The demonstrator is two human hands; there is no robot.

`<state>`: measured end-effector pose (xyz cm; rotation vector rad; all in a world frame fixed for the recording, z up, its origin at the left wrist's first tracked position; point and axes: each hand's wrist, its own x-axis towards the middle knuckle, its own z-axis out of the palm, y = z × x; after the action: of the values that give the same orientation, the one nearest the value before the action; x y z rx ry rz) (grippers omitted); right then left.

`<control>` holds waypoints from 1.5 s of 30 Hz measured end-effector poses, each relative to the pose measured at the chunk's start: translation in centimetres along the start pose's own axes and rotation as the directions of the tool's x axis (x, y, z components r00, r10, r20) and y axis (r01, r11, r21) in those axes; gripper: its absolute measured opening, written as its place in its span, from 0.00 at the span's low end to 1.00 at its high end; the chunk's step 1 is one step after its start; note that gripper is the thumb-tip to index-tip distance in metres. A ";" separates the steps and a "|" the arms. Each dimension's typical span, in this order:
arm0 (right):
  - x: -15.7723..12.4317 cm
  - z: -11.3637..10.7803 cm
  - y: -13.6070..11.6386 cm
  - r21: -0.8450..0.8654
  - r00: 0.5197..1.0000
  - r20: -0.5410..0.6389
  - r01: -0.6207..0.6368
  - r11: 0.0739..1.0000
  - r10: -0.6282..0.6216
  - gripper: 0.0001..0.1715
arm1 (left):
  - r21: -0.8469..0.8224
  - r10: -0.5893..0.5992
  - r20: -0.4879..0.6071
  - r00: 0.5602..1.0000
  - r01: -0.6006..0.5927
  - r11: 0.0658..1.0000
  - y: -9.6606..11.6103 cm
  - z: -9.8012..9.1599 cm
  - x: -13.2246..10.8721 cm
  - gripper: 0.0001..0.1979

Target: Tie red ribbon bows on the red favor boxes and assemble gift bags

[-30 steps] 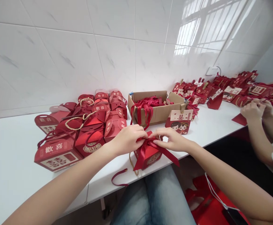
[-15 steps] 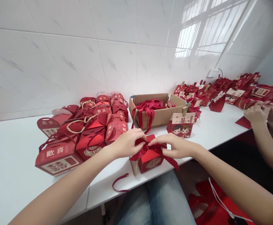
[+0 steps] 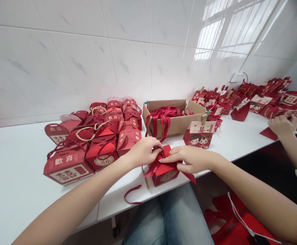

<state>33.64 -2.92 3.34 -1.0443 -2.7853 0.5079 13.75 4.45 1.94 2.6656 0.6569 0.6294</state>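
A small red box with a round gold pattern stands at the table's front edge, a red ribbon on its top. My left hand pinches the ribbon above the box's left side. On the right, my right hand has its index finger stretched across the ribbon's middle, its other fingers bent; the thumb is partly hidden. Ribbon tails hang left and right of the box. A twisted gold cord hangs by its left side.
Many red gift boxes stand at the left. Behind my hands is a cardboard box of red ribbons. A box with cartoon figures stands right of it. Another person's hands work at the far right. A loose ribbon strip lies in front.
My right index finger has straightened and reached left over the ribbon's middle. My left hand still pinches near the knot. The view has shifted slightly.
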 end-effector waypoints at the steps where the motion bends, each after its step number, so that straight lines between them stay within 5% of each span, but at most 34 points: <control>1: 0.0 0.0 0.0 0.004 1.000 0.003 -0.001 1.000 0.001 0.35 | -0.007 -0.014 -0.014 1.000 0.014 1.000 0.1 0.2 0.0 0.06; 5: 0.0 0.0 0.1 0.027 1.000 0.000 0.000 1.000 -0.001 0.35 | -0.068 -0.016 0.009 1.000 0.016 0.998 0.0 0.0 -0.1 0.05; 16: 0.0 -0.1 0.4 0.051 0.999 0.014 0.040 0.998 -0.040 0.35 | -0.136 0.095 0.311 0.946 -0.054 0.989 -0.2 -1.6 -0.6 0.07; 29: -0.2 -0.3 0.0 0.035 0.998 0.052 0.033 0.999 -0.035 0.33 | -0.008 0.043 0.108 0.993 -0.042 0.999 -0.5 -0.6 -0.5 0.14; 34: -1.0 -0.2 0.5 0.176 0.997 -0.070 0.049 0.983 -0.038 0.32 | -0.115 -0.002 0.048 0.999 0.008 0.993 0.2 0.2 -1.4 0.11; 41: -2.0 -0.1 0.8 0.201 0.964 -0.247 -0.047 0.978 0.097 0.06 | -0.254 -0.088 -0.004 0.996 0.084 0.964 0.5 1.4 -1.5 0.14; 45: -1.9 0.0 0.8 0.203 0.964 -0.247 -0.050 0.978 0.101 0.07 | -0.331 -0.109 -0.023 0.994 0.096 0.939 0.7 1.7 -1.3 0.12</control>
<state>35.59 -3.59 3.06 -1.0897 -2.4239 0.5948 13.78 2.90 0.30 2.2999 0.6345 0.6988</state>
